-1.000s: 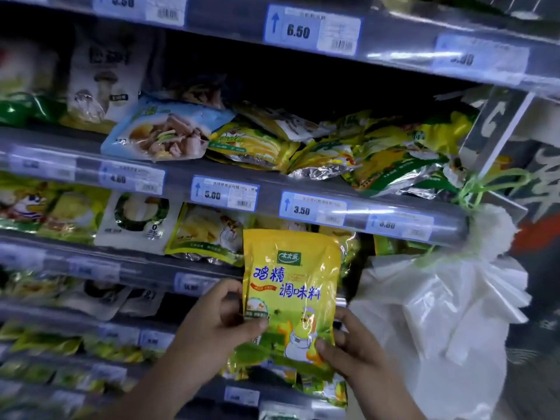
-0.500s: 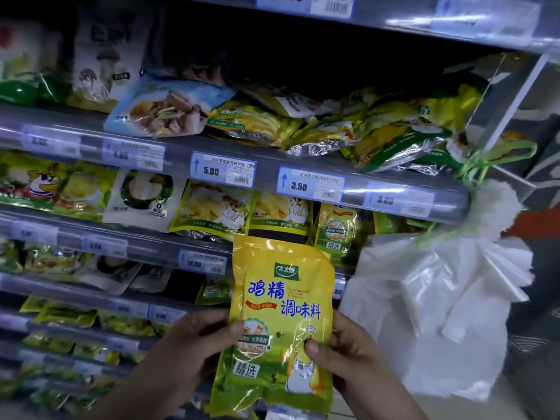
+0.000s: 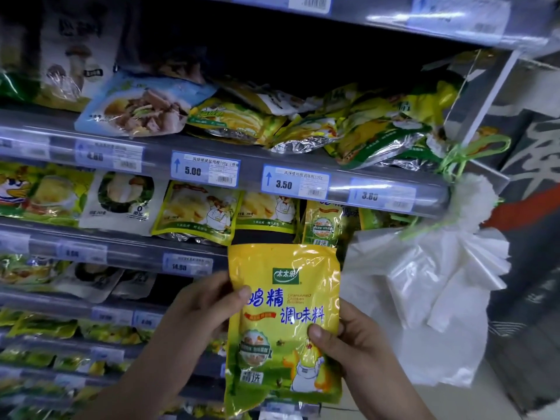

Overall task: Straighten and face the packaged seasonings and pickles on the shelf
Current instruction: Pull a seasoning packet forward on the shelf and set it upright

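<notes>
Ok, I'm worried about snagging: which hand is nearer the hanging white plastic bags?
Right. The right hand pinches the yellow pouch at its right edge, just left of the plastic bags; the left hand grips its left edge, farther off across the pouch.

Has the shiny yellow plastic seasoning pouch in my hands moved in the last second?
Yes. The yellow seasoning pouch has dropped lower, away from the blue 3.50 price tag it sat just under.

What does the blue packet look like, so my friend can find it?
Find the 5.00 price tag on the shelf rail. Just above it, to the left, lies a pale blue packet. Beside yellow packets, it alone is blue and pictures meat.
</notes>
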`<state>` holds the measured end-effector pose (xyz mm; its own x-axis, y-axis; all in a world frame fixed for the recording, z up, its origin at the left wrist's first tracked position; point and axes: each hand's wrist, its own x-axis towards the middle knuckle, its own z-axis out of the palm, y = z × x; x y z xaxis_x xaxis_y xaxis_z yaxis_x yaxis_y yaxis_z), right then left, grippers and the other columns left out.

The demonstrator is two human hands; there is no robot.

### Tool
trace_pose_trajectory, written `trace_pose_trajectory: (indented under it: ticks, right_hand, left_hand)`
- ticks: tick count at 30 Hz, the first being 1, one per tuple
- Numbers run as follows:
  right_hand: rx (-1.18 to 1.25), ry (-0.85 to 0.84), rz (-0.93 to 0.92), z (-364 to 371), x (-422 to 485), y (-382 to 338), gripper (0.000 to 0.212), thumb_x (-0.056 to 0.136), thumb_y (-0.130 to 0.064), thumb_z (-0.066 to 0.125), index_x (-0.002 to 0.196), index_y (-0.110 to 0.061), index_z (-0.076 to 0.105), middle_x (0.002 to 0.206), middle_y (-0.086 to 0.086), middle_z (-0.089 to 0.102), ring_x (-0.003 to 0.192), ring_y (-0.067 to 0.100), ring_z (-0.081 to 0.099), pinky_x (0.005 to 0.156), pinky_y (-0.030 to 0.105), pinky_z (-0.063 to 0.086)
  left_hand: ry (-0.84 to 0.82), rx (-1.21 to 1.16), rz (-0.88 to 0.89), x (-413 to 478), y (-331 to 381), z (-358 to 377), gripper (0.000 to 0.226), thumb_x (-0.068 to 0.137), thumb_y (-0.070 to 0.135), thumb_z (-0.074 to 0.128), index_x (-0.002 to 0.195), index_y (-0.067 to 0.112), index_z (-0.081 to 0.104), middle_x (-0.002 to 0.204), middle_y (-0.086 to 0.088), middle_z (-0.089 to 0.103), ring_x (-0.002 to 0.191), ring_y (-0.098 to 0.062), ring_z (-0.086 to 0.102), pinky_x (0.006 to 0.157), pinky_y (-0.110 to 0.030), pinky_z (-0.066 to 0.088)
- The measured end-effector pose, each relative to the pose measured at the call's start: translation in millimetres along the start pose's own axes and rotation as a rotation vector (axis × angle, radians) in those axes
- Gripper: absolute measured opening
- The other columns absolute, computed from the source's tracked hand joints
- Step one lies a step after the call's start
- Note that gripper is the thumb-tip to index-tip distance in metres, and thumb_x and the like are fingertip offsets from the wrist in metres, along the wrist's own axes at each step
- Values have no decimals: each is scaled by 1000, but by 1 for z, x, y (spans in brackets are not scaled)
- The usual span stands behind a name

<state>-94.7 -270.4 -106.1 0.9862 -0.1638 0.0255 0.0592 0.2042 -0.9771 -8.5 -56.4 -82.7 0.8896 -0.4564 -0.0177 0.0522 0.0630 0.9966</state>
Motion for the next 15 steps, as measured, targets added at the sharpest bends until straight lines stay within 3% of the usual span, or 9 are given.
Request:
trace_pose_trajectory:
  ticks: [3,5,8,10,13,15]
  right_hand:
    - [-32,-33,2,4,1,5,41,78,-19,80,117,-9,72,109,30,74,101,52,69,92,69,50]
    - [24,-6,-5,7,4,3,51,71,-30,86,115,-9,73,107,25,76,98,44,72,86,58,59]
    - [58,70,-30,9,10,-5,67,55,-49,93,106,-8,76,78,20,64,70,21,68,59,31,57]
    - [45,78,-46,8,14,-7,65,57,-52,91,103,-8,76,74,18,60,66,20,63,56,29,52]
    - [71,45,-44,8,18,-11,43,73,-36,83,104,-7,75,78,15,73,69,22,67,58,30,53]
    - [113,33,-21,11,19,-15,27,81,-22,74,104,-6,76,89,18,77,74,25,71,60,32,57]
  left_hand:
    - [73,64,91,5,7,2,25,81,30,74,103,17,76,101,-8,80,95,-28,76,90,-58,56]
    - [88,64,83,4,10,5,17,83,19,76,98,14,78,97,-9,81,91,-28,77,87,-54,58]
    - [109,23,53,1,14,10,23,80,27,69,94,13,79,94,-12,80,90,-34,76,83,-52,59]
    - [141,-49,8,2,15,7,26,79,34,68,90,13,80,91,-16,79,89,-39,75,87,-60,56]
    - [139,-200,-118,7,18,0,29,77,32,76,94,9,78,102,-24,76,95,-46,70,92,-69,47]
    - [132,-322,-169,8,21,-3,50,71,27,77,110,-4,68,111,-30,72,98,-45,69,90,-65,46]
